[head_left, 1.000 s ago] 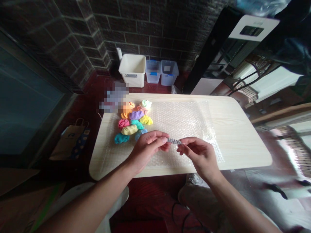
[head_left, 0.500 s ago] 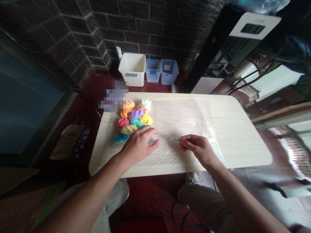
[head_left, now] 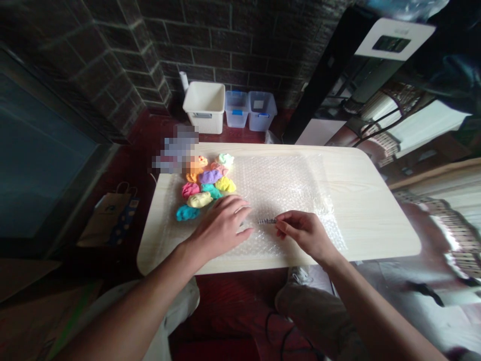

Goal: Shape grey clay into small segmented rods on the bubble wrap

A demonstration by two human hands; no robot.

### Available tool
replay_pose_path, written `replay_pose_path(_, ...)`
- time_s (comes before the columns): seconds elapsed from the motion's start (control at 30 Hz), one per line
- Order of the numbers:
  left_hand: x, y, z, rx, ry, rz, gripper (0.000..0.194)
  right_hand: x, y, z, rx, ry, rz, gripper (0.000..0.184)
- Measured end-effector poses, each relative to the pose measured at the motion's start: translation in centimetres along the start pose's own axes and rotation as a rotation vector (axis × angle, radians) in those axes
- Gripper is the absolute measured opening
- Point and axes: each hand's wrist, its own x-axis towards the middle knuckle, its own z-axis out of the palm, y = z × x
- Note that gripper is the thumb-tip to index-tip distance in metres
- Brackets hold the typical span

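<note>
In my right hand [head_left: 300, 233], thumb and fingers pinch one end of a thin, short stick with dark and light ridges [head_left: 266, 221]; its free end points left. I cannot make out its exact kind. My left hand [head_left: 223, 225] hovers to the left of it, palm down, with thumb and fingers apart. A small greyish patch shows between thumb and fingers; what it is cannot be told. Both hands are over a sheet of bubble wrap [head_left: 278, 185]. Beyond my left hand lie several soft, clay-like lumps, among them a purple lump [head_left: 210, 176], a yellow lump [head_left: 225, 184] and a blue lump [head_left: 187, 213].
The bubble wrap lies on a pale wooden table [head_left: 370, 200] with rounded corners. Behind it on the floor stand a white bin [head_left: 205, 108] and two clear boxes. A paper bag [head_left: 107, 220] is on the floor at the left. A blurred patch covers the table's far left corner.
My left hand has spread its fingers and shifted slightly right. The ridged stick in my right hand has moved a little left and down.
</note>
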Motion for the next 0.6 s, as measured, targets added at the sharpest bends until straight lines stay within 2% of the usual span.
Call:
replay_pose_path(0.13, 0.1, 2.1, 0.3, -0.302, 0.115, -0.120, 0.032, -1.3, -1.4, 1.0, 0.101, 0.000, -0.093, 0.025)
replay_pose_path(0.3, 0.4, 3.4, 0.5, -0.695, 0.048, -0.321, 0.017, -2.5, -2.3, 2.2, 0.137, -0.028, -0.182, 0.014)
replay_pose_path(0.6, 0.6, 3.7, 0.1, -0.746, 0.060, -0.345, 0.009, -3.0, -1.9, 2.7, 0.093, 0.005, -0.235, 0.011)
